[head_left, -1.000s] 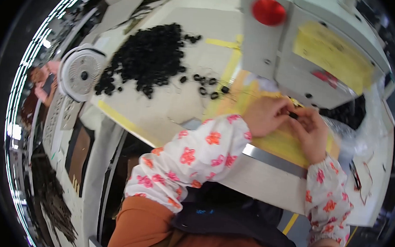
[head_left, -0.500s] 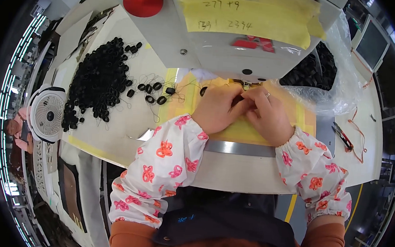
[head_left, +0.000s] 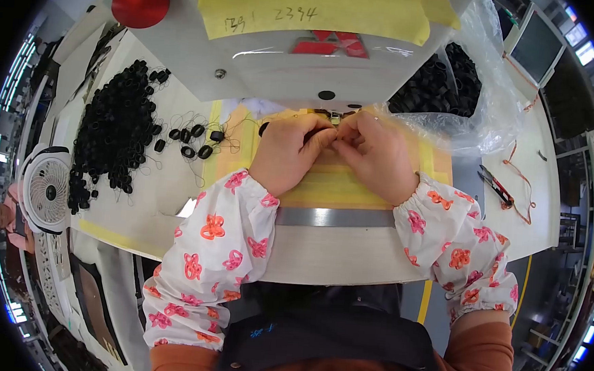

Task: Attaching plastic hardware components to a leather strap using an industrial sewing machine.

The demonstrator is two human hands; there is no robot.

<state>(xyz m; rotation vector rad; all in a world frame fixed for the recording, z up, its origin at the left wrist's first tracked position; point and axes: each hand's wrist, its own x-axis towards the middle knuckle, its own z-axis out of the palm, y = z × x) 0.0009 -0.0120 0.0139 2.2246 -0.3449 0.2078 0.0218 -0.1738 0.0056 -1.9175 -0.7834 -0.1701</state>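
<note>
Yellow mat [head_left: 351,189] edge beneath hands [head_left: 333,154]

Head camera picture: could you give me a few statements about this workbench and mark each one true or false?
1. Both hands meet on the yellow mat just below the grey machine. True: the left hand and right hand are pressed close together there.
2. The big pile of black rings lies to the person's right. False: it lies to the left; a clear bag of black rings sits on the right.
3. A red round button sits on the machine. True.
4. The small white fan stands on the yellow mat. False: it is at the far left edge of the bench.
5. The person's forearms are bare. False: they wear white sleeve covers with a red-orange print.
</note>
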